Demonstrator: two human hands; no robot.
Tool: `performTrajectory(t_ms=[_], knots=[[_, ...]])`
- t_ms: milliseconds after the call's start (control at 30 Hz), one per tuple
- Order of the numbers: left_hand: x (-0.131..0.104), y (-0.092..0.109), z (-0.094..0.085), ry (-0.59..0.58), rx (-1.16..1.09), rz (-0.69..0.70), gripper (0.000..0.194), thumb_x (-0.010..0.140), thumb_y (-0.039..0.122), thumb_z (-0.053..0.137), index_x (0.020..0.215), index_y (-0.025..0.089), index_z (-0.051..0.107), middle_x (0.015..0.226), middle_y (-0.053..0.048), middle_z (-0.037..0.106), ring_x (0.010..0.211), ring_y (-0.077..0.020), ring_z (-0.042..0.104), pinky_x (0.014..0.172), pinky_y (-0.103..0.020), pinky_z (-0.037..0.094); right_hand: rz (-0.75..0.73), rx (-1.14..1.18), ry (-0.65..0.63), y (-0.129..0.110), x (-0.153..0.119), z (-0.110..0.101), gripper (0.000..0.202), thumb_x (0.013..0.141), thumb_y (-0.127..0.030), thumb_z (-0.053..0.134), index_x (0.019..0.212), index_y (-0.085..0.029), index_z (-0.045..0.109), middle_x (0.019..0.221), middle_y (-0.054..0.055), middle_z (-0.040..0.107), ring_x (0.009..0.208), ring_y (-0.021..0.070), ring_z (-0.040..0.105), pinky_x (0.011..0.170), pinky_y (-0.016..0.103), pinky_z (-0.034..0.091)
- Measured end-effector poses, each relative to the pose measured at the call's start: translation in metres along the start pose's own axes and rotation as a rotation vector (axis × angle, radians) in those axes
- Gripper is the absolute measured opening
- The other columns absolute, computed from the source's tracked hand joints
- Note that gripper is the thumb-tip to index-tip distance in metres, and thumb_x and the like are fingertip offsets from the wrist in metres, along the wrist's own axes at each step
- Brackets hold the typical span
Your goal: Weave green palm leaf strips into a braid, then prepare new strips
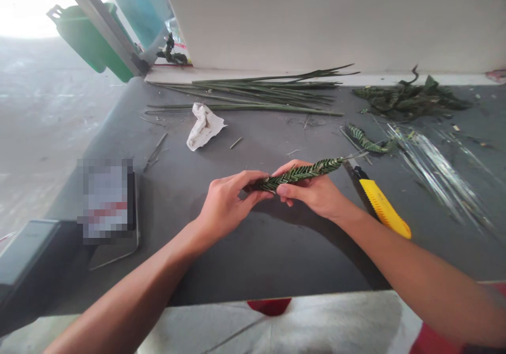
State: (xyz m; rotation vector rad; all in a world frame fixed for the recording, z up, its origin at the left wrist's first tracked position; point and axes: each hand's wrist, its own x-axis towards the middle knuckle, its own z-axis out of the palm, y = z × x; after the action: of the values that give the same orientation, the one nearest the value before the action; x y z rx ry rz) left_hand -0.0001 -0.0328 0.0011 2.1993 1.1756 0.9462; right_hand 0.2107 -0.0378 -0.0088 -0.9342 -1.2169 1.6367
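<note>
A green braided leaf piece [304, 172] is held above the grey table [237, 259], tilted slightly up to the right. My left hand [231, 198] pinches its left end between thumb and fingers. Farther along, my right hand [310, 190] grips its middle, the thumb in front and the fingers behind and below. Thin pale strands stick out from its right tip. Beyond that tip, a yellow-handled cutter [385, 209] lies on the table, beside my right forearm. Another braided piece [367, 140] rests behind the cutter.
Long green stems [253, 93] lie along the back, with crumpled white paper [204, 126] before them. A dark leaf pile [411, 98] sits back right, near clear plastic strips [438, 169]. At left are a flat device [114, 251] and a green bin [85, 37] beyond the table.
</note>
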Motion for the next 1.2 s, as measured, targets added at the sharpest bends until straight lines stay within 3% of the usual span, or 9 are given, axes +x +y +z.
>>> performTrajectory(t_ms=[200, 367, 767, 1067, 1200], knots=[[0.002, -0.004, -0.004, -0.049, -0.005, 0.046, 0.022, 0.088, 0.021, 0.071, 0.110, 0.019, 0.075, 0.094, -0.002, 0.081, 0.077, -0.0143, 0.075, 0.078, -0.022, 0.058, -0.010, -0.025, 0.011, -0.001, -0.001, 0.000, 0.029, 0.074, -0.028, 0.087, 0.094, -0.017, 0.070, 0.066, -0.002, 0.069, 0.050, 0.0086, 0.059, 0.048, 0.022, 0.051], [0.001, -0.005, -0.004, -0.033, -0.001, 0.069, 0.021, 0.089, 0.016, 0.070, 0.108, 0.019, 0.076, 0.090, -0.001, 0.081, 0.076, -0.0131, 0.075, 0.077, -0.021, 0.057, -0.019, 0.009, -0.017, 0.001, 0.000, -0.002, 0.028, 0.083, -0.038, 0.080, 0.098, -0.017, 0.070, 0.064, -0.001, 0.067, 0.056, 0.0113, 0.063, 0.049, 0.022, 0.053], [0.003, -0.004, -0.002, -0.022, -0.028, -0.079, 0.034, 0.082, 0.031, 0.081, 0.113, 0.020, 0.072, 0.096, -0.003, 0.079, 0.081, -0.0160, 0.074, 0.080, -0.026, 0.058, -0.044, -0.027, 0.028, 0.006, -0.001, -0.004, 0.022, 0.086, -0.034, 0.079, 0.097, -0.019, 0.070, 0.063, -0.002, 0.066, 0.053, 0.0104, 0.060, 0.049, 0.023, 0.050], [0.011, -0.008, -0.012, -0.221, -0.383, -0.303, 0.031, 0.085, 0.039, 0.074, 0.108, 0.017, 0.075, 0.085, -0.003, 0.079, 0.074, -0.0181, 0.073, 0.074, -0.028, 0.058, -0.090, -0.120, 0.034, 0.004, -0.001, -0.008, 0.022, 0.083, -0.033, 0.080, 0.098, -0.019, 0.071, 0.067, -0.002, 0.067, 0.055, 0.0117, 0.061, 0.054, 0.027, 0.052], [0.013, -0.006, -0.014, -0.281, -0.251, -0.262, 0.028, 0.090, 0.039, 0.069, 0.108, 0.020, 0.078, 0.088, -0.001, 0.080, 0.075, -0.0169, 0.071, 0.073, -0.026, 0.053, -0.082, -0.198, 0.051, -0.001, -0.001, -0.006, 0.024, 0.079, -0.031, 0.083, 0.095, -0.018, 0.070, 0.071, -0.001, 0.069, 0.053, 0.0108, 0.061, 0.052, 0.026, 0.052]])
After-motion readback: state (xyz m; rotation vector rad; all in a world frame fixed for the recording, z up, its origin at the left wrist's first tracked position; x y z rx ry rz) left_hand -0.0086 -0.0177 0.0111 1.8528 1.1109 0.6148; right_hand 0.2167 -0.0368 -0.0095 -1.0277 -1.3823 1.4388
